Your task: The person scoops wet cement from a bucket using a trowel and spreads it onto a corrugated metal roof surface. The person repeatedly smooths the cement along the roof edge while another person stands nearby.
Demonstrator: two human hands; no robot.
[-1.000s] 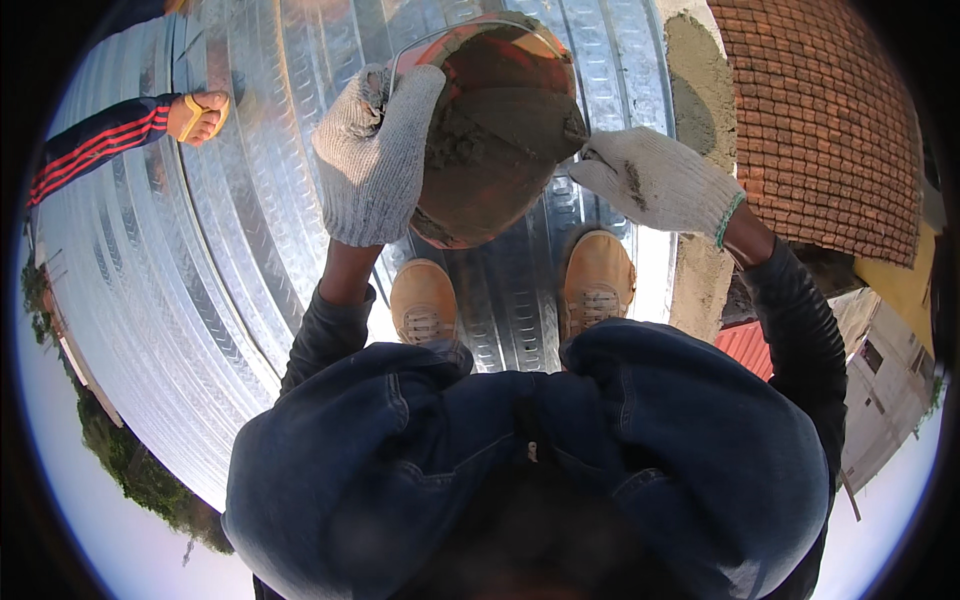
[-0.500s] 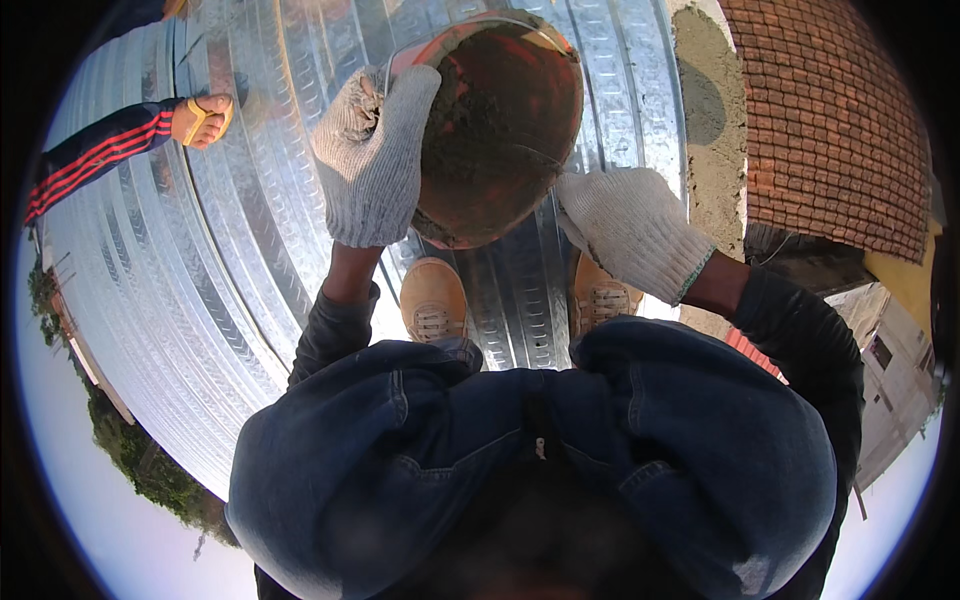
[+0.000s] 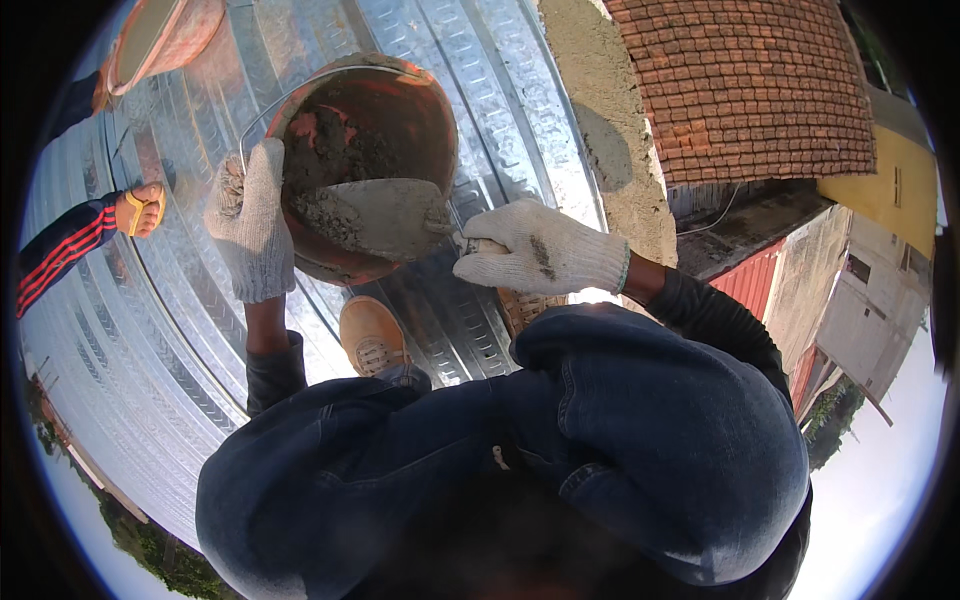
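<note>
An orange-red bucket (image 3: 425,115) is tipped toward me over the metal deck, its inside smeared with wet grey mortar (image 3: 335,145). At its left side, my left hand (image 3: 252,225), in a white knit glove, is closed on the rim beside the wire handle. My right hand (image 3: 550,248), gloved alike and stained on the back, is wrapped round the handle of a trowel (image 3: 400,212). The trowel's blade lies across the bucket's mouth, with mortar on its left part. Most of the trowel's handle is hidden in my fist.
Ribbed metal decking (image 3: 170,340) spreads under my shoes. A strip of grey mortar (image 3: 600,80) runs along its right edge, with a tiled roof (image 3: 745,90) beyond. At left are a co-worker's sandalled foot (image 3: 140,212) and, above it, another bucket (image 3: 190,40) by a co-worker's hand.
The view has swung right, so the bucket appears farther left. The trowel blade now shows inside the bucket with mortar on it. Another bucket has come into view at the upper left.
</note>
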